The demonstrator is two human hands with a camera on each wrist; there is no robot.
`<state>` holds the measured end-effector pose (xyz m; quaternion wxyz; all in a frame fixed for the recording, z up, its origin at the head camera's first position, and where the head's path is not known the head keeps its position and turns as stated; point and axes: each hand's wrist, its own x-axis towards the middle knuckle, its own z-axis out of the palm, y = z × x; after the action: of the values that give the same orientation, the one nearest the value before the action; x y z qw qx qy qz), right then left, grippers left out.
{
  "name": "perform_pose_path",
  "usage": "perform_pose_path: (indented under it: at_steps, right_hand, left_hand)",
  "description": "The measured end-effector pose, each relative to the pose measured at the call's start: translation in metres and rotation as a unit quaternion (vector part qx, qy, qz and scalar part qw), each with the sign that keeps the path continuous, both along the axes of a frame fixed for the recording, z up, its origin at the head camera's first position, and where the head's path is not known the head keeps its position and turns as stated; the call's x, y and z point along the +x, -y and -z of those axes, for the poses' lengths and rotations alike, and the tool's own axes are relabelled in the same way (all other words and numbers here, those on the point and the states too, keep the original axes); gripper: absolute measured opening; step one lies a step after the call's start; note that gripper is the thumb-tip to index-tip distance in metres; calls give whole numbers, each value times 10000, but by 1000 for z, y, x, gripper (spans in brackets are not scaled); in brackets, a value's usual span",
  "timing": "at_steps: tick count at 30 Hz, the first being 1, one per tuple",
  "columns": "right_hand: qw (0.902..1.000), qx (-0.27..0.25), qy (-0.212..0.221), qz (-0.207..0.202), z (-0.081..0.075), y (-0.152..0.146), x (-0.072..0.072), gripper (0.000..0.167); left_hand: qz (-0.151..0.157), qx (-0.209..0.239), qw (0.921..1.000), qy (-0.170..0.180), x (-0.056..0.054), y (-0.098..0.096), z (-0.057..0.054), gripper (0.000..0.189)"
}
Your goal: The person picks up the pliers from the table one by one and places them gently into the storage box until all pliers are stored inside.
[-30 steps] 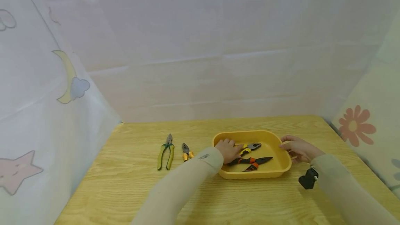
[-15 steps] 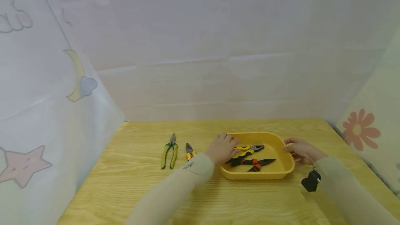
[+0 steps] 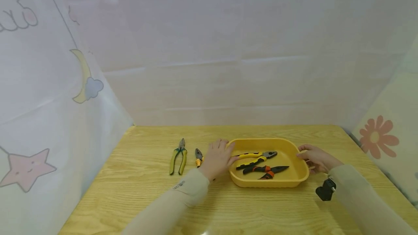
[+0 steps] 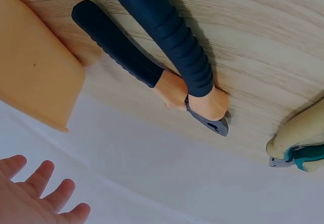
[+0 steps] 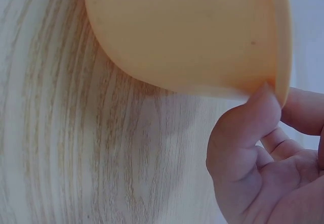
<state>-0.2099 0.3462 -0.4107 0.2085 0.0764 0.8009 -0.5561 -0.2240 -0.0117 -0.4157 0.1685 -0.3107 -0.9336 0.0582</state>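
While a person's right hand pinches its right rim, a yellow plastic tray with rounded corners sits right of center toward the far edge of a pale wood-grain table, seen from the head camera. Inside lie combination pliers with yellow-and-black handles and, nearer the tray's front wall, long-nose pliers with black-and-red handles, both with jaws toward the tray's right side. The left hand, holding nothing that shows, is spread at the tray's left side, thumb overlapping the rim; whether it touches cannot be told. Green-handled metal pliers lie toward the table's far-left corner, jaws toward the far edge. Between them and the tray, pliers with dark blue grips and orange collars are partly hidden by the left hand. A white sheet rises behind the table's far edge.

In the left wrist view, four fingers are spread wide, apart from the tray's wall. The blue-gripped pliers lie on the table, handles parted; the green-handled pair is cut off by the frame.

In the right wrist view, thumb and fingers hold the tray's rim in a narrow pinch.
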Motion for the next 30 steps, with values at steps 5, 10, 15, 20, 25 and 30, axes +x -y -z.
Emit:
perform_pose_path:
  at_steps: [5,10,15,20,25,30]
  right_hand:
    - [10000,-5,3,-12,0,0,0,27]
    - [10000,-17,6,-22,-1,0,0,28]
    - [10000,-52,39,27,-1,1,0,28]
    - [10000,-34,19,26,-1,0,0,27]
    - [10000,6,-5,-26,-1,-2,1,27]
    - [10000,-20,11,-56,-1,-1,-1,28]
  left_hand:
    - [-30,41,10000,-83,3,9,-1,55]
    - [-93,2,9998,-178,8,13,-3,56]
    - [-227,153,9996,-12,15,18,-7,56]
    - [-293,391,9987,131,22,26,-14,56]
    - [-292,628,9974,180,23,36,-12,56]
    - [-301,866,9956,193,24,48,-7,56]
